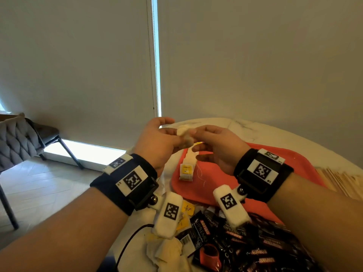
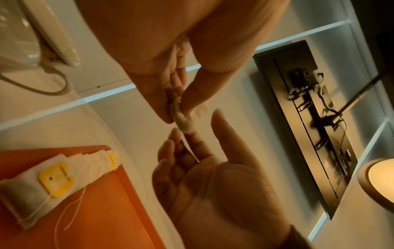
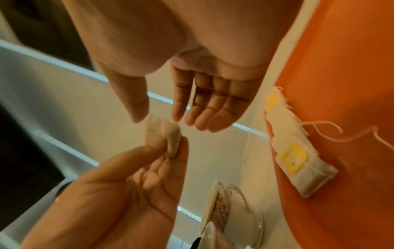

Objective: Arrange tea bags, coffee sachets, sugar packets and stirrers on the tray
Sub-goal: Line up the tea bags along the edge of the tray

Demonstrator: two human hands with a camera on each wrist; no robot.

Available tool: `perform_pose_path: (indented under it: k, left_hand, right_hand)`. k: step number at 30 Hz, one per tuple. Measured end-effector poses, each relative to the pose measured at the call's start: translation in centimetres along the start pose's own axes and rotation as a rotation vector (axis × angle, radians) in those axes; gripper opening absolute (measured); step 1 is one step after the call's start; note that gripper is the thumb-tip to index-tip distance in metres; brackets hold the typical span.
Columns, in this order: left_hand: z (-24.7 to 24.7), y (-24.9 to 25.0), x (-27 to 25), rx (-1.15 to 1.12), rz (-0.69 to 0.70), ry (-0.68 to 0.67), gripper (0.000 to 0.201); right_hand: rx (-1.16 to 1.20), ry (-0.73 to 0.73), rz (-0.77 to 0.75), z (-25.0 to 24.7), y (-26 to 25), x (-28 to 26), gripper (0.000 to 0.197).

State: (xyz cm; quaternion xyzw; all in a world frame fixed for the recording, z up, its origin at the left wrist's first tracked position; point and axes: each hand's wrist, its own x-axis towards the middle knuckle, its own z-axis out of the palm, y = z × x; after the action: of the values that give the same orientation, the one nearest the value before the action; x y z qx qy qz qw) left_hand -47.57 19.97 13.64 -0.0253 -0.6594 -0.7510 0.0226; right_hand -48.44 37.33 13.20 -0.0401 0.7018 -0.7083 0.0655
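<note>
My left hand [image 1: 172, 134] pinches a pale tea bag [image 1: 185, 136] between thumb and forefinger, raised above the left end of the red tray [image 1: 275, 160]. In the left wrist view the pinch on the tea bag [image 2: 182, 121] is plain. My right hand [image 1: 196, 140] faces it with straight fingers; its fingertips [image 3: 177, 116] are right at the tea bag [image 3: 168, 139] without closing on it. A row of tea bags with yellow tags [image 1: 186, 167] lies on the tray's left part, loose strings trailing beside it.
Black coffee sachets [image 1: 245, 242] are heaped on the table in front of the tray. More tea bags and torn wrapping [image 1: 169, 250] lie left of that heap. Wooden stirrers [image 1: 337, 179] lie right of the tray. A glass cup [image 3: 234, 215] stands beyond it; a grey chair [image 1: 19, 142] stands at left.
</note>
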Motion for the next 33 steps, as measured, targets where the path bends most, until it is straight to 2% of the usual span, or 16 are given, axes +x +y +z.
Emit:
perform_pose_path:
  k: [3,7,11,16,20,27,33]
  left_hand:
    - [0.6,0.7,-0.6,0.026,0.021,-0.025,0.038]
    - [1.1,1.5,-1.1,0.034,0.029,-0.034,0.015]
    - [1.4,2.0,-1.3,0.114,0.096,-0.020,0.011]
    - [1.9,2.7,-1.3,0.158,0.081,-0.037,0.009]
    - [1.7,2.5,-0.6,0.207,-0.052,-0.026,0.011]
    - [0.8,3.2,1.3,0.249,-0.292,0.037,0.028]
    - [1.2,3.4,2.7,0.396,-0.410,-0.050,0.053]
  right_hand:
    - [-0.098,0.041,-0.120,-0.2,-0.2,-0.9,0.008]
    - [-0.078,0.061,-0.162,-0.9,-0.2,-1.6,0.006]
    - [-0.066,0.046,-0.197,-1.1,-0.6,-2.4,0.011]
    - [-0.099,0.070,-0.230,-0.9,-1.3,-2.5,0.027]
    - [-0.195,0.102,-0.118,-0.9,-0.7,-2.2,0.031]
    - [-0.325,0.063,0.249,-0.8,3.0,-1.4,0.030]
    - [-0.478,0.100,0.337,0.4,4.6,-0.8,0.023]
